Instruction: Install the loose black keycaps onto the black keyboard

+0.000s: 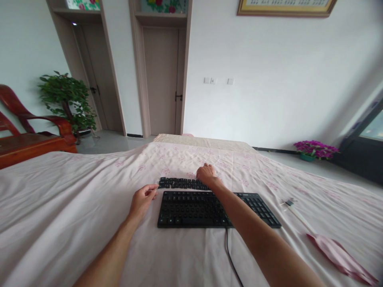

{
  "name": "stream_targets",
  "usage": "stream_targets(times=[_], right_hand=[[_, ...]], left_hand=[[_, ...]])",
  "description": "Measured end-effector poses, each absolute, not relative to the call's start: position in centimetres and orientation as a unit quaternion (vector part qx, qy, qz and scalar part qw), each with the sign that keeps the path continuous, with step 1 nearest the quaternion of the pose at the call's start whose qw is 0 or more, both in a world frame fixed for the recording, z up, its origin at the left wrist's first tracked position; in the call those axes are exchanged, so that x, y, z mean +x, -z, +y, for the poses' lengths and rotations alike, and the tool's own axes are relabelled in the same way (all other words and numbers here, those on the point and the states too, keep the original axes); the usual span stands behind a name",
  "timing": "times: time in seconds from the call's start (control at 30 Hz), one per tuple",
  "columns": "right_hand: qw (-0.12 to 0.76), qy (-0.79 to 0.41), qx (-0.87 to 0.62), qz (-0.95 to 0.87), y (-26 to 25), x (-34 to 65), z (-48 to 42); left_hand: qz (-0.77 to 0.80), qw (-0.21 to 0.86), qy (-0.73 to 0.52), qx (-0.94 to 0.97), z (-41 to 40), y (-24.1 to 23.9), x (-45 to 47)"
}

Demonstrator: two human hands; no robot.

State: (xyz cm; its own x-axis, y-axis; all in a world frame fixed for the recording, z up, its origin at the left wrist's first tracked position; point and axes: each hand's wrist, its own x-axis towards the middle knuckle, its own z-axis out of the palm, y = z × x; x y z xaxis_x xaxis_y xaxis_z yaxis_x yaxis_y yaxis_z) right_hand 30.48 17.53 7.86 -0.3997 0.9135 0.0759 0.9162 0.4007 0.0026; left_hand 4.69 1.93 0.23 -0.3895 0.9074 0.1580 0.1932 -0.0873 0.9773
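Observation:
A black keyboard (pixel 191 209) lies on the cloth with much of its main key area stripped of caps. Just beyond its back edge, several loose black keycaps (pixel 182 183) form a band of rows. My left hand (pixel 144 200) is closed in a pinch, its fingertips at the left end of that band; whether a cap is between them I cannot tell. Over the band's right end rests my right hand (pixel 207 173), fingers curled downward, with its fingertips and anything in them hidden. My right forearm crosses above the keyboard and covers part of its keys.
A black cable (pixel 230 255) runs from the keyboard toward me. On the pale flowered cloth (pixel 125 179), to the right, lie a small dark-ended tool (pixel 289 203) with a light shaft and a pink cloth piece (pixel 338 255). Beyond are a wooden chair (pixel 62 131) and plants.

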Motion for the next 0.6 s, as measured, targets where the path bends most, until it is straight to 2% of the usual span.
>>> stream_targets(times=[0.27, 0.43, 0.6], right_hand=[[0.106, -0.024, -0.535, -0.838, -9.5, 32.9, 15.2], [0.224, -0.103, -0.479, -0.842, -9.4, 35.9, 10.7], [0.242, -0.09, -0.455, -0.852, -7.9, 37.5, 6.7]], left_hand=[[0.6, 0.31, -0.576, 0.462, 1.8, -0.3, 4.8], [0.593, 0.318, -0.579, 0.461, 2.0, -0.1, 4.7], [0.592, 0.308, -0.585, 0.46, 2.0, 0.3, 4.5]])
